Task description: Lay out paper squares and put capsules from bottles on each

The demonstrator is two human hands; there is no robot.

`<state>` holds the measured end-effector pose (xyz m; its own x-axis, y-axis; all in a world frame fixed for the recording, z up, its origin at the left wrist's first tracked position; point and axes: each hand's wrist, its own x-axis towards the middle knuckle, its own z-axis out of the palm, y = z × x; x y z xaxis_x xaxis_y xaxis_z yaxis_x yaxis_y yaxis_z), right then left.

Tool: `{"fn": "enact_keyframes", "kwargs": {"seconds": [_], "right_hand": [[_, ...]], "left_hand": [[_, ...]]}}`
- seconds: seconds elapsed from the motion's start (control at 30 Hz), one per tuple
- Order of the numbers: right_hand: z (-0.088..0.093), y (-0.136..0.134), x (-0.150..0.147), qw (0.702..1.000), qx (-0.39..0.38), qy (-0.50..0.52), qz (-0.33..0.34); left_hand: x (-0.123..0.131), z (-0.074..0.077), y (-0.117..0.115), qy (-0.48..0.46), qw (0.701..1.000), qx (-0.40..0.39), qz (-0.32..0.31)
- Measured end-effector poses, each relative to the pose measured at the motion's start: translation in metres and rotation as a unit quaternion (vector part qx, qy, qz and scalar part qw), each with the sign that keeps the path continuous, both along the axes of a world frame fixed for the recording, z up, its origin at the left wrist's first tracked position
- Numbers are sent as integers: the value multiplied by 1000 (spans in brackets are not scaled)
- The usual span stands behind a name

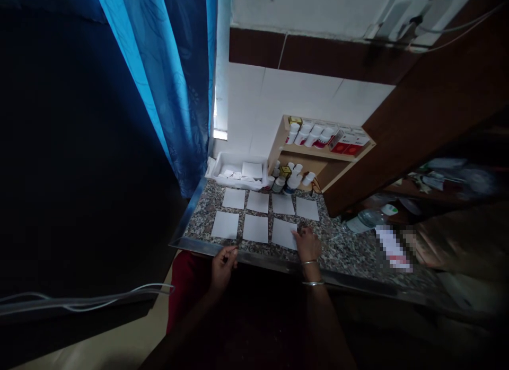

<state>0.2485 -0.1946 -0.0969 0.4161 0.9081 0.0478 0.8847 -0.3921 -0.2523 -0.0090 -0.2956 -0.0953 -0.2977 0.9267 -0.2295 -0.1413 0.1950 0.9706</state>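
Several white paper squares lie in two rows on a speckled granite counter (pixel 338 256). My right hand (pixel 308 246) is at the right end of the front row, its thumb and fingers closed on the right edge of a slightly turned paper square (pixel 283 233). Two metal bangles circle that wrist. My left hand (pixel 224 265) is at the counter's front edge, below the front-left paper square (pixel 225 225). Its fingers are curled in, and I see nothing in them. In the back row, the rightmost paper square (pixel 307 209) sits just beyond my right hand.
Behind the papers stand a white plastic tray (pixel 222 180) holding white pieces and a wooden shelf (pixel 326 154) with bottles and boxes. A clear bottle (pixel 363 221) lies to the right, near a blurred-out packet (pixel 393 248). A blue curtain (pixel 186 94) hangs at left.
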Motion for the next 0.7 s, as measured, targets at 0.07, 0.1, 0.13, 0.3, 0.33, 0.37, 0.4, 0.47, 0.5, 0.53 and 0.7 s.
{"fn": "enact_keyframes", "kwargs": {"seconds": [0.07, 0.1, 0.13, 0.3, 0.33, 0.37, 0.4, 0.47, 0.5, 0.53, 0.7], "right_hand": [[15, 4, -3, 998, 46, -19, 23], [23, 8, -6, 996, 75, -25, 45], [32, 15, -10, 992, 104, -28, 70], [76, 77, -55, 971, 157, -43, 175], [81, 93, -68, 970, 152, -47, 184], [85, 110, -81, 968, 141, -48, 202], [88, 128, -94, 967, 127, -45, 215], [88, 160, -117, 969, 68, -26, 236], [87, 175, -127, 969, 39, -16, 243], [84, 188, -136, 969, 21, -9, 247], [65, 229, -164, 966, -7, 6, 260]], "left_hand": [[0, 0, -1, -4, 1000, -5, -1], [-1, 0, -1, -6, 1000, -7, -3], [-1, 0, -1, -8, 1000, -8, -4], [3, 3, -4, -32, 999, -21, -8], [5, 4, -5, -39, 999, -27, -13], [6, 4, -6, -44, 998, -33, -19], [7, 5, -7, -43, 998, -37, -22], [9, 5, -9, -25, 998, -48, -24], [10, 4, -9, -12, 998, -58, -26], [10, 4, -10, -1, 998, -56, -30], [9, -2, -13, 30, 995, -58, -77]]}}
